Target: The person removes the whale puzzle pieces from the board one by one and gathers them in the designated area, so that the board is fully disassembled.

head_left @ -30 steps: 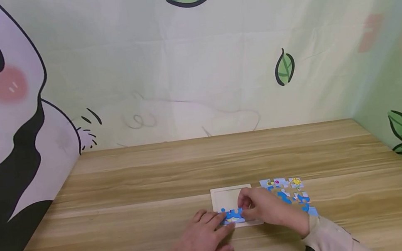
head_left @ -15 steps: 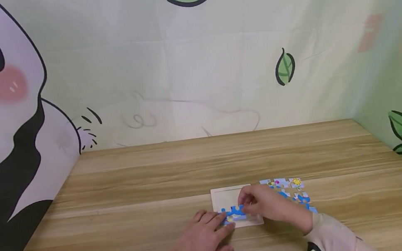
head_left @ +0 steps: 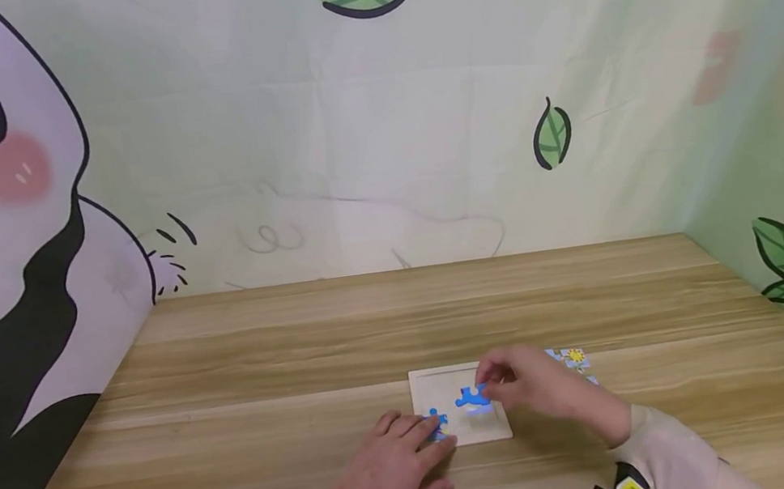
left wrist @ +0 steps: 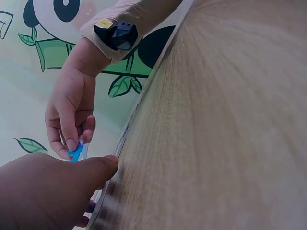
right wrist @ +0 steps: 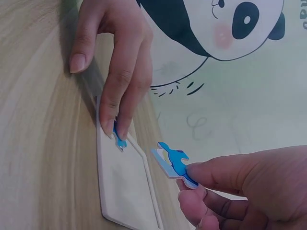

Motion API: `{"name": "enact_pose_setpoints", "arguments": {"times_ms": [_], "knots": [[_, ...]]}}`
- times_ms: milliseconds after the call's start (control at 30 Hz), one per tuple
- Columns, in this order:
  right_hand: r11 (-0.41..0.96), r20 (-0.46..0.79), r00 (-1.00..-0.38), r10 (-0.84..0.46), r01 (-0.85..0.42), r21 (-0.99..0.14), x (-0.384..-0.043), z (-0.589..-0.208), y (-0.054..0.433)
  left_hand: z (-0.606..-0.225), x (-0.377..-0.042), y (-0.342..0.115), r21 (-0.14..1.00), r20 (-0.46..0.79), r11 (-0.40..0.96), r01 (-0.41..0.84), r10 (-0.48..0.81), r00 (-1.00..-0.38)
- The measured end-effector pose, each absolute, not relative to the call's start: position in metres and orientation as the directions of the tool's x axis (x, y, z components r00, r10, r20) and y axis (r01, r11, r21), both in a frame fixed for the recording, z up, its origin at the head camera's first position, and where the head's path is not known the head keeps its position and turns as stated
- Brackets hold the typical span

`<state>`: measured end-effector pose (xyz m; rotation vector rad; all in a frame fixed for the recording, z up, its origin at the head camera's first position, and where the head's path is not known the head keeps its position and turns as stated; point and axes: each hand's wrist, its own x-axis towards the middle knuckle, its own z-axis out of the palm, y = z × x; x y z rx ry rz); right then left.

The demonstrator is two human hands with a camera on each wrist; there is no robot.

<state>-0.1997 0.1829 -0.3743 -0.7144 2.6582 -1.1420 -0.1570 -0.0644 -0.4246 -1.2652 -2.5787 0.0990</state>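
Observation:
My right hand (head_left: 538,390) pinches a blue jigsaw puzzle piece (head_left: 471,398) between thumb and fingers, raised over a pale puzzle tray (head_left: 456,383). The right wrist view shows the same puzzle piece (right wrist: 173,163) tilted, apart from the tray (right wrist: 125,191). My left hand (head_left: 398,456) rests its outstretched fingertips on another blue puzzle piece (head_left: 437,421) in the tray's near left corner. Those fingers partly cover that corner piece (right wrist: 120,139). In the left wrist view, my left hand (left wrist: 53,187) hides most of the tray.
More puzzle pieces (head_left: 573,357) lie on the wooden table (head_left: 266,358) right of the tray, partly hidden behind my right hand. A cloth wall (head_left: 381,156) printed with a panda and leaves stands behind the table. A dark device (head_left: 623,485) is strapped to my right wrist.
My right hand has lifted its puzzle piece up off the tray and away from the corner piece, shifting slightly right. The left hand has stayed in place.

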Motion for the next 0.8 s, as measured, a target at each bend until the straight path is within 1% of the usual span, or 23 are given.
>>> {"name": "enact_pose_setpoints", "arguments": {"times_ms": [200, 567, 800], "knots": [[0.575, 0.034, -0.876, -0.481, -0.345, -0.742, -0.198, -0.367, 0.191, -0.424, -0.156, -0.064, -0.156, 0.198, 0.626, 0.764, 0.778, -0.596], [0.584, 0.046, -0.877, -0.477, -0.356, -0.729, -0.195, -0.36, 0.207, -0.426, -0.157, -0.067, -0.163, 0.248, 0.613, 0.773, 0.784, -0.569], [0.58, 0.059, -0.877, -0.477, -0.365, -0.729, -0.191, -0.359, 0.218, -0.427, -0.158, -0.067, -0.159, 0.253, 0.61, 0.776, 0.785, -0.566]]}}
